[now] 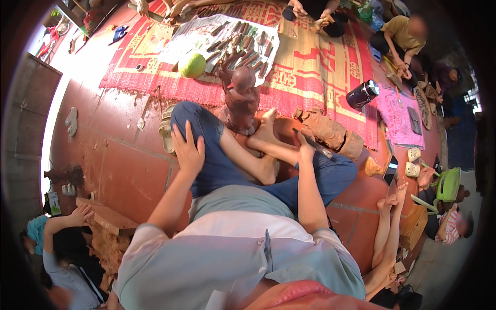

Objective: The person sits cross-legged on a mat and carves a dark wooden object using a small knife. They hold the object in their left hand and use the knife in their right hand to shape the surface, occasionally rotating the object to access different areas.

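Observation:
My left hand (pixel 189 151) lies on my bent left knee, fingers spread, holding nothing. Near my right knee, my right hand (pixel 306 148) is closed around a slim dark carving chisel (pixel 321 149); part of it is hidden by the fingers. Between my crossed legs and the mat stands a reddish-brown carved figure (pixel 242 101) with a rounded head, upright by my bare feet. Neither hand touches it. Just beyond my right hand lies a rough, partly carved block of brown wood (pixel 330 133).
On the red and yellow mat (pixel 305 77), a white sheet (pixel 181 44) bears several carving tools (pixel 243 44); a green round fruit (pixel 191 65) sits beside them. A dark cylindrical flask (pixel 362 94) stands right. Sandals (pixel 168 129) lie by my left knee. Other people sit around, one hand (pixel 81 214) nearby on a wooden block (pixel 111 219).

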A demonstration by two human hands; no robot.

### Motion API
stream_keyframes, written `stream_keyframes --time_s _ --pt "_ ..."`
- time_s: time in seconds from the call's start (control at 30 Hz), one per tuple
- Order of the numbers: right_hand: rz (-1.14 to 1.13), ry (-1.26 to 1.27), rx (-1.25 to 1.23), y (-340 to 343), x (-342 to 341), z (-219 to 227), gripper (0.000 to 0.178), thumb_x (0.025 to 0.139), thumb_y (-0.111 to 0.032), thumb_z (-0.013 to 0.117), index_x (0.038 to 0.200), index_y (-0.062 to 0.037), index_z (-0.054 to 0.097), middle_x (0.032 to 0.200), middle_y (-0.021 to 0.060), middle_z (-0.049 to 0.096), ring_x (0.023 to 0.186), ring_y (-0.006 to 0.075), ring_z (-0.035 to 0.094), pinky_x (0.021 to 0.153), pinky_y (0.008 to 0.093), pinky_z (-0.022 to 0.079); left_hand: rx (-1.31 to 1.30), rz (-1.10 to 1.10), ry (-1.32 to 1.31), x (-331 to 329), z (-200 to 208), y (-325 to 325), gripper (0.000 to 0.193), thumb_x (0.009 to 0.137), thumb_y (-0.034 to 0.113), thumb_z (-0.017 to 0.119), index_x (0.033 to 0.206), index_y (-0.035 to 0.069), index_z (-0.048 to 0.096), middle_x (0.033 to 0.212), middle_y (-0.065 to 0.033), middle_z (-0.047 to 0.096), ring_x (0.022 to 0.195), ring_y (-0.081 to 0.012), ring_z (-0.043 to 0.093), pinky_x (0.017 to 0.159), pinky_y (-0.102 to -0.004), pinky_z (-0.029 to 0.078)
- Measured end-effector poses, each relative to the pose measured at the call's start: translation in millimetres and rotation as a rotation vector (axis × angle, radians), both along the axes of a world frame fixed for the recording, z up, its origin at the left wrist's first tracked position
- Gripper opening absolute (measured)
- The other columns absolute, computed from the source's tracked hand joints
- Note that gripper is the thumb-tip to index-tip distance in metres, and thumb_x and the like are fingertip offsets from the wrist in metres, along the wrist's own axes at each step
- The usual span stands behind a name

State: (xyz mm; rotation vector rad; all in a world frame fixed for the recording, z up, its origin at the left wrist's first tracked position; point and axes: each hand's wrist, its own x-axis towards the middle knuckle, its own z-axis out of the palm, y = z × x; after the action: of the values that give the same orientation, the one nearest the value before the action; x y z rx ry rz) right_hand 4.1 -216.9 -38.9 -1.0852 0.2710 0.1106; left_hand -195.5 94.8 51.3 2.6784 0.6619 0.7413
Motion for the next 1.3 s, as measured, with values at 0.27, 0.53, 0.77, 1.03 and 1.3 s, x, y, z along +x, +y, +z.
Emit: stream_keyframes --time_s 0.27,0.53,0.77,1.03,1.3 --pt "0.12 -0.258 -0.465 7 -28 6 0.016 0.082 -0.007 0.067 0.092 -0.0024 0.056 0.09 0.0031 0.057 0.084 0.012 0.059 0.074 0.0252 0.052 0.148 -0.284 0.211 -61 12 -49 0.063 0.075 0.024 0.064 0.133 0.013 0.043 0.145 -0.0225 0.021 0.134 -0.0419 0.019 0.106 -0.0586 0.013" --pt "0.19 -0.14 -0.224 36 -81 63 0.017 0.084 -0.004 0.063 0.096 0.0009 0.052 0.089 0.0091 0.06 0.076 0.0147 0.063 0.068 0.0226 0.052 -0.336 -0.635 -0.108 3 23 -66 0.074 0.074 0.013 0.066 0.139 0.007 0.031 0.146 -0.0225 0.019 0.133 -0.0435 0.022 0.106 -0.0525 0.022" --pt "0.222 -0.283 -0.304 32 -104 75 0.017 0.084 -0.005 0.064 0.094 0.0012 0.052 0.088 0.0107 0.06 0.077 0.0169 0.063 0.071 0.0261 0.054 -0.123 -0.483 -0.612 108 99 -66 0.071 0.075 0.018 0.065 0.139 0.014 0.033 0.145 -0.0268 0.016 0.131 -0.0479 0.021 0.106 -0.0529 0.022" --pt "0.215 -0.293 -0.256 21 -101 119 0.012 0.085 -0.003 0.061 0.093 0.0035 0.055 0.09 0.0112 0.062 0.08 0.0145 0.063 0.075 0.0263 0.054 0.206 -0.543 0.15 51 -58 -74 0.045 0.073 0.014 0.059 0.118 0.012 0.054 0.118 -0.0198 0.046 0.115 -0.037 0.041 0.101 -0.0517 0.028" --pt "-0.144 -0.383 -0.472 -37 -75 124 0.009 0.085 -0.005 0.062 0.09 0.0 0.058 0.082 0.0089 0.064 0.077 0.0131 0.063 0.07 0.0243 0.052 -1.209 -0.398 0.001 52 -21 -48 0.065 0.082 0.004 0.063 0.136 0.009 0.028 0.117 -0.0126 0.05 0.104 -0.0198 0.053 0.083 -0.0326 0.047"
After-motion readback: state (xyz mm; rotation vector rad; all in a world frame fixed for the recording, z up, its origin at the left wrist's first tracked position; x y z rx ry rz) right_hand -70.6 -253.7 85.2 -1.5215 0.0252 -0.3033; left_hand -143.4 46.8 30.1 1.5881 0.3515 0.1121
